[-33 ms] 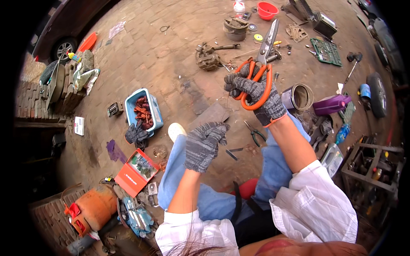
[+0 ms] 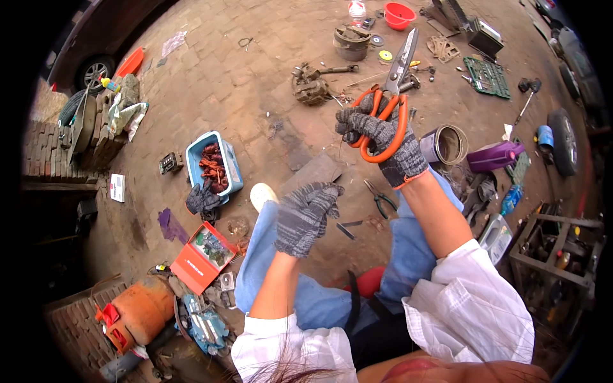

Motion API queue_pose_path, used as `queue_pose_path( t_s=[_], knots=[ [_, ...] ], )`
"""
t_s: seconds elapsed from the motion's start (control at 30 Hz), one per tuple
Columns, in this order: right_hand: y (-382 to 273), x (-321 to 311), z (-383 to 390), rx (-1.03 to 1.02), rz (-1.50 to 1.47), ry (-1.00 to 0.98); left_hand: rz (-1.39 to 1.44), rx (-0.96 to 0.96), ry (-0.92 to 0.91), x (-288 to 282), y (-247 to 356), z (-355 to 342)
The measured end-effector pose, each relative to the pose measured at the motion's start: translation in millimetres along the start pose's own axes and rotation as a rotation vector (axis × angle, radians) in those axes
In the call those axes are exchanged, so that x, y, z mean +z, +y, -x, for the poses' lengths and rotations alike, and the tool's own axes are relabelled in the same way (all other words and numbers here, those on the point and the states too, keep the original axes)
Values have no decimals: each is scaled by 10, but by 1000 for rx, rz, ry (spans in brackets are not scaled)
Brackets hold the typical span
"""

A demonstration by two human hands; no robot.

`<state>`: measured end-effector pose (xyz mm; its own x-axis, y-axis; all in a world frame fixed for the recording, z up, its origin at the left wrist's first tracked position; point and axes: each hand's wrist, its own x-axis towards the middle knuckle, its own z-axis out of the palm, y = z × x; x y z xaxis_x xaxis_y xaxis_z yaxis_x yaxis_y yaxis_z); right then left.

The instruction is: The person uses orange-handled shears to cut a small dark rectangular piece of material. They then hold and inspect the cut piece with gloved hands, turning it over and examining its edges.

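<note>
At 11 o'clock, nearest: left hand (image 2: 308, 218), fingers loosely bent, cannot tell whether gripping | 12 o'clock: right hand (image 2: 382, 135), fingers clasping scissors (image 2: 396, 76) by orange loops (image 2: 403, 118), the sensible hold | 1 o'clock: blades (image 2: 406, 50) pointing away, probably rigid, fairly heavy, sharp-edged

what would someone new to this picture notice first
Probably the big orange-handled scissors in the gloved right hand, right of centre and pointing toward the picture's top. Next, likely the light blue tub holding reddish-brown material, left of centre, and the orange cylinder at lower left.
</note>
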<state>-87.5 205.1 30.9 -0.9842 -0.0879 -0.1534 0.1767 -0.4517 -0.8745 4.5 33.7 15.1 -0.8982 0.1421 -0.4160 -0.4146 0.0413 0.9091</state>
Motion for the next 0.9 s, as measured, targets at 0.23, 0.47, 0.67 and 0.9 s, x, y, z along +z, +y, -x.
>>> queue_pose_path(
  t_s=[0.23,0.47,0.67,0.9],
  knots=[
    [92,-227,-181,-129,-154,-3,253,-125,-11,-21,5,48],
    [142,-266,-149,-141,-194,-51,210,-64,-41,-70,33,54],
    [132,-202,-130,-71,-153,4,-303,236,-227,-338,-45,41],
    [512,-281,-115,-442,691,-153,-289,318,194,-377,-71,-127]
  ],
)
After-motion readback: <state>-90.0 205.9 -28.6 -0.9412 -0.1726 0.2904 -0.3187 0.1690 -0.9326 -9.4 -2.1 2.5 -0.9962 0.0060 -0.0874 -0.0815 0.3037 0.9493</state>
